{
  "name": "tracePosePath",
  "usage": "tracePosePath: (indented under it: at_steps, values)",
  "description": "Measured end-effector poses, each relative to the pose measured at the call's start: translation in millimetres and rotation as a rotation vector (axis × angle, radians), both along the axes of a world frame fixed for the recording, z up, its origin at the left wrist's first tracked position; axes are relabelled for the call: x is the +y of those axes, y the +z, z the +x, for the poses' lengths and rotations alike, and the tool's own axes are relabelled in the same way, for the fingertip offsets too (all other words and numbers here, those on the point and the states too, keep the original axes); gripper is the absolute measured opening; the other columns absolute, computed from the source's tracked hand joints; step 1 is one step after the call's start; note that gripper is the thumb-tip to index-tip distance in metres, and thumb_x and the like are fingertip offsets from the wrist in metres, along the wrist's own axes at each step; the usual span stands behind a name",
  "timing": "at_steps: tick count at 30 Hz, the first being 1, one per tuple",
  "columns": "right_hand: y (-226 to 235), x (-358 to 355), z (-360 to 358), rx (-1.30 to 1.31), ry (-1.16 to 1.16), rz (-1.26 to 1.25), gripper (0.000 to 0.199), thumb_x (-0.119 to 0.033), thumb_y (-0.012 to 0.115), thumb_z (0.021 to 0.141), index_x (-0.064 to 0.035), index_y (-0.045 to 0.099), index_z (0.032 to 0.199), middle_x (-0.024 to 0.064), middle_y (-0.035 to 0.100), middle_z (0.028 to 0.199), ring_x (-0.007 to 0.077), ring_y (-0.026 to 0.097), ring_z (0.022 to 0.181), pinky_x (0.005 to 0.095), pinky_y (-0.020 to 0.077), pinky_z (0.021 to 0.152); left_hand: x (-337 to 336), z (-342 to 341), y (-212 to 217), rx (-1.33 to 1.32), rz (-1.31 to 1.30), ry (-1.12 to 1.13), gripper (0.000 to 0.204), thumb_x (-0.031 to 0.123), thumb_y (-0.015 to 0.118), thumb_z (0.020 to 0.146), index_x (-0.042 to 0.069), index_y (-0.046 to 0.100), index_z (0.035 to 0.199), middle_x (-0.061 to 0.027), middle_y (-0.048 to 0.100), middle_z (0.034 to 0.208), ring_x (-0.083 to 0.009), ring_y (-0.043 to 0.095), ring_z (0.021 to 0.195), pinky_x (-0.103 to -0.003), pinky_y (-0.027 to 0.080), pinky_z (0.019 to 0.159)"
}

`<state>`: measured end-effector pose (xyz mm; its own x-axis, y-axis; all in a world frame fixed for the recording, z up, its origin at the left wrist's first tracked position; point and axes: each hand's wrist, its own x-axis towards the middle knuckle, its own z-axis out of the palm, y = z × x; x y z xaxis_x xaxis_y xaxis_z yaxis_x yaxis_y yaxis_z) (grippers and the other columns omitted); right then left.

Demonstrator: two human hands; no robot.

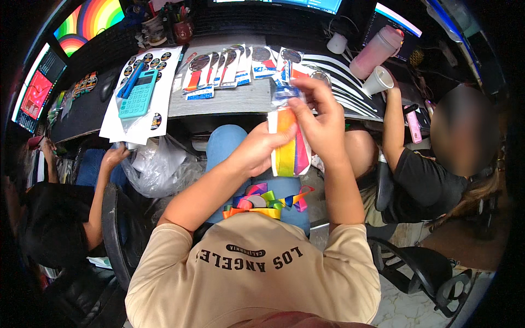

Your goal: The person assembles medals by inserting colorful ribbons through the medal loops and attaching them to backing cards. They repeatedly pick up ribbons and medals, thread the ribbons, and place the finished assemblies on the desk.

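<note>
Both my hands hold one packet above my lap, at the desk's front edge. It is a white card with a multicoloured ribbon [285,156] in yellow, orange and magenta bands, seemingly inside a clear plastic sleeve. My left hand [261,143] grips the packet's left side, thumb across the ribbon. My right hand [318,112] pinches near its upper end, where clear plastic and blue print show. On my lap lies a loose bundle of colourful ribbons [262,203] around a greyish round piece. Several packaged medals [224,66] with red ribbons lie in a row on the desk beyond.
On the left, a turquoise calculator [136,98] and blue pens rest on printed sheets [164,68]. A clear plastic bag [164,169] hangs below. To the right stand a pink bottle [377,52] and a white cup [377,81], by a co-worker's arm [392,117]. Another person sits left.
</note>
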<state>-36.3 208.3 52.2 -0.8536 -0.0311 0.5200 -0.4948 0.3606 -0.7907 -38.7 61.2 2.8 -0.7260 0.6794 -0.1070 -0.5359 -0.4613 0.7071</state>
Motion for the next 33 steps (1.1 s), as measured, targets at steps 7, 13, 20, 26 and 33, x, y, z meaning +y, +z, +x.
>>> tracePosePath:
  at_steps: [7,13,20,26,33]
  values:
    - [-45,-1,37,-0.206,-0.045,-0.254,0.037,-0.005,0.075,0.081,-0.0002,0.063,0.115,0.0064,0.063,0.101,0.0095,0.058,0.085,0.0242,0.05,0.076,-23,2,2,0.014,0.176,0.451,0.046,0.029,0.049,0.1,0.004,0.039,0.137,-0.0227,0.056,0.127,-0.0367,0.058,0.116,-0.049,0.052,0.095]
    - [-79,-27,56,-0.247,-0.091,-0.612,0.022,0.003,0.076,0.078,0.003,0.067,0.098,0.0062,0.065,0.092,0.0104,0.06,0.075,0.0251,0.051,0.07,-28,19,9,0.067,0.193,0.534,0.045,0.03,0.048,0.101,0.002,0.037,0.135,-0.0223,0.055,0.126,-0.0363,0.056,0.119,-0.048,0.05,0.098]
    - [-72,-30,51,0.371,-0.25,-0.077,0.021,0.004,0.076,0.065,-0.0069,0.069,0.082,0.0062,0.064,0.087,0.0194,0.059,0.072,0.0304,0.0463,0.066,-35,21,7,-0.176,0.254,0.508,0.043,0.027,0.051,0.099,0.006,0.04,0.135,-0.0164,0.055,0.125,-0.0349,0.054,0.122,-0.053,0.048,0.099]
    - [-56,-26,52,0.427,0.063,0.114,0.023,0.0,0.069,0.059,-0.0082,0.068,0.08,0.0071,0.069,0.091,0.0216,0.059,0.07,0.0313,0.0447,0.065,-52,-2,-5,-0.49,0.259,0.343,0.04,0.02,0.054,0.098,0.003,0.043,0.133,-0.0133,0.056,0.126,-0.0341,0.054,0.121,-0.053,0.048,0.099]
    - [-54,-25,47,0.176,0.512,-0.119,0.019,0.004,0.067,0.071,-0.004,0.06,0.086,0.009,0.07,0.087,0.0201,0.06,0.06,0.0302,0.0448,0.056,-71,-15,-6,-0.513,0.396,0.211,0.035,0.009,0.055,0.094,0.003,0.048,0.128,-0.0146,0.058,0.121,-0.0343,0.055,0.119,-0.056,0.048,0.099]
